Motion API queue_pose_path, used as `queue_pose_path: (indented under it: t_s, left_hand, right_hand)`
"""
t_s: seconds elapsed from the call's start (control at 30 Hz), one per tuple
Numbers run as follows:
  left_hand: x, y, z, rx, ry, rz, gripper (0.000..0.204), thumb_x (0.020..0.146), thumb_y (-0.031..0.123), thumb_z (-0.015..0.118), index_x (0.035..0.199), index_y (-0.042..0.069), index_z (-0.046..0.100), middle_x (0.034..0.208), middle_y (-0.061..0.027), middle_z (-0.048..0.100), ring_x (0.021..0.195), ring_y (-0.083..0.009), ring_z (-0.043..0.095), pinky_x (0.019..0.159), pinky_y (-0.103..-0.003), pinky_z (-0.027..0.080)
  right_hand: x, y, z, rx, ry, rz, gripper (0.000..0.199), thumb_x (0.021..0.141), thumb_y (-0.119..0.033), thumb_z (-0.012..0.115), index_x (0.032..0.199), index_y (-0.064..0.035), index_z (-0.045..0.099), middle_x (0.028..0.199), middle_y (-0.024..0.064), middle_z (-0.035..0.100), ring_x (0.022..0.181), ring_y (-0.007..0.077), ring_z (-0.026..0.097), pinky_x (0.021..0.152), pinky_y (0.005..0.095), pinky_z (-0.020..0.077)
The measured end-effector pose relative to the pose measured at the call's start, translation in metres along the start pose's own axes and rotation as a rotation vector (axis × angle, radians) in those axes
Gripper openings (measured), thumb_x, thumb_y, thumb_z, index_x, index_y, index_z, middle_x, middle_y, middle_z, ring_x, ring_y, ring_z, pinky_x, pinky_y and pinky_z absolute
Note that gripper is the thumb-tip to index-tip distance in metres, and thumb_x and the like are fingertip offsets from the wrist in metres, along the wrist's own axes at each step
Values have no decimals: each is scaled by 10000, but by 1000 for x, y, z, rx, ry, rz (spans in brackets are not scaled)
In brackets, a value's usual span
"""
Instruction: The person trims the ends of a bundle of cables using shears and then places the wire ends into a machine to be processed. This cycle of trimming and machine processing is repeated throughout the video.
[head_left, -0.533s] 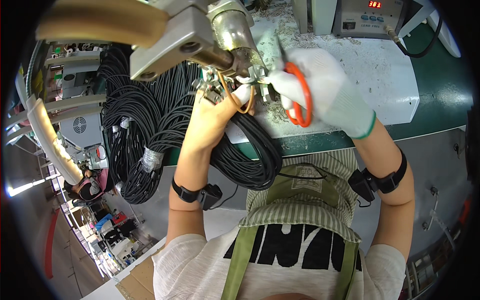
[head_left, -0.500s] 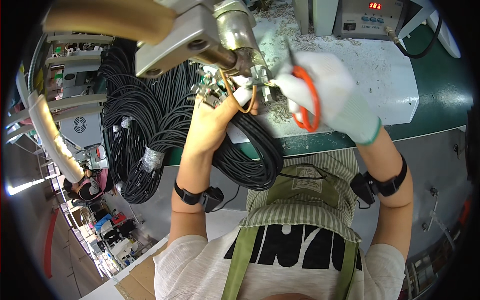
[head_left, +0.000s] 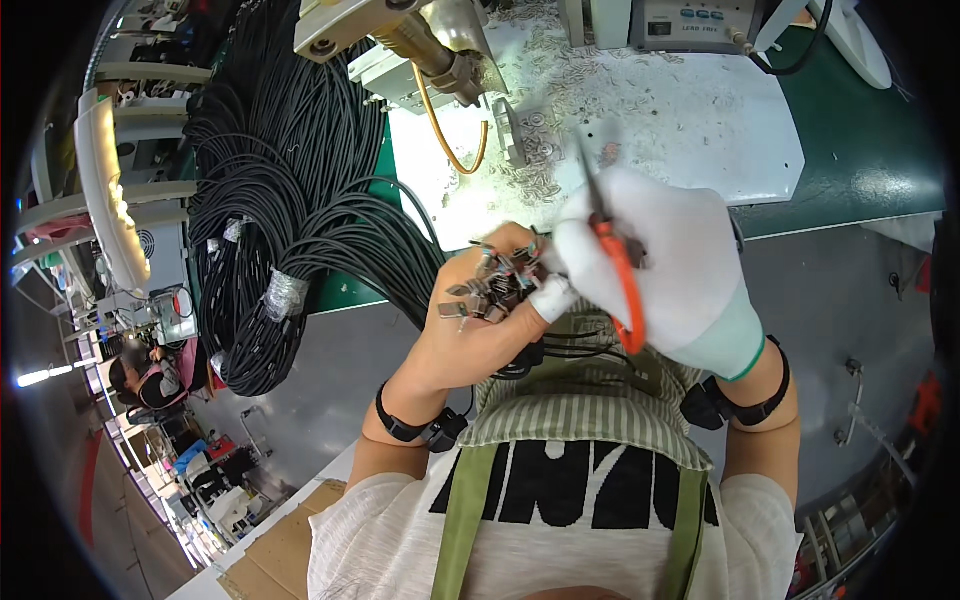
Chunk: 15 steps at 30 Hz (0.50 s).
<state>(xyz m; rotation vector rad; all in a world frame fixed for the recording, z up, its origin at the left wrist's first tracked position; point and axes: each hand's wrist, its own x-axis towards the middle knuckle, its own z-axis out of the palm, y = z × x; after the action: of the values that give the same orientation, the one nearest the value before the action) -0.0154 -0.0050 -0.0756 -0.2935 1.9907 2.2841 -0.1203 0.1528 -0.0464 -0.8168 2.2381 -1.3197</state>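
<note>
My left hand (head_left: 455, 335), bare but for a white cover on a finger or thumb tip, is closed around the ends of a bundle of black cables. Small metal connectors (head_left: 498, 287) with thin coloured wires stick up out of its grip. Close by on the right, my right hand (head_left: 675, 265) wears a white glove with a green cuff. It grips scissors with orange-red handles (head_left: 627, 295), and their dark blade (head_left: 588, 170) points up and away. The gloved fingertips meet the connectors' right side; whether they pinch a wire is hidden.
Beyond my hands stands a machine head (head_left: 450, 75) with a looped brown tube (head_left: 437, 130). A white board (head_left: 700, 130) strewn with metal scraps lies on the green table (head_left: 850, 150). Coiled black cables (head_left: 290, 200) fill the left side. A grey control box (head_left: 690, 25) stands at the back.
Both hands have come back from under the machine head toward my body, with the cable bundle and the scissors still held. The view has shifted slightly.
</note>
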Motion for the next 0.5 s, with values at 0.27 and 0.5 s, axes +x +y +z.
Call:
queue_pose_path:
  t_s: [0.27, 0.5]
  left_hand:
    - [-3, -1, 16, 264, 22, 38, 196, 834, 21, 625, 994, -3, 514, 747, -28, 601, 652, -50, 553, 558, -215, 447]
    - [-1, -5, 26, 240, 85, 297, 234, 786, -38, 621, 1003, -11, 537, 853, -85, 619, 724, -116, 592, 606, -242, 476]
  right_hand:
    - [-20, 4, -1, 531, 29, 179, 212, 849, -185, 597, 863, 26, 580, 600, 45, 608, 525, 108, 592, 499, 267, 457]
    - [-25, 19, -13, 704, -86, 247, 212, 868, -193, 585, 858, 19, 587, 622, 48, 616, 509, 96, 569, 488, 234, 438]
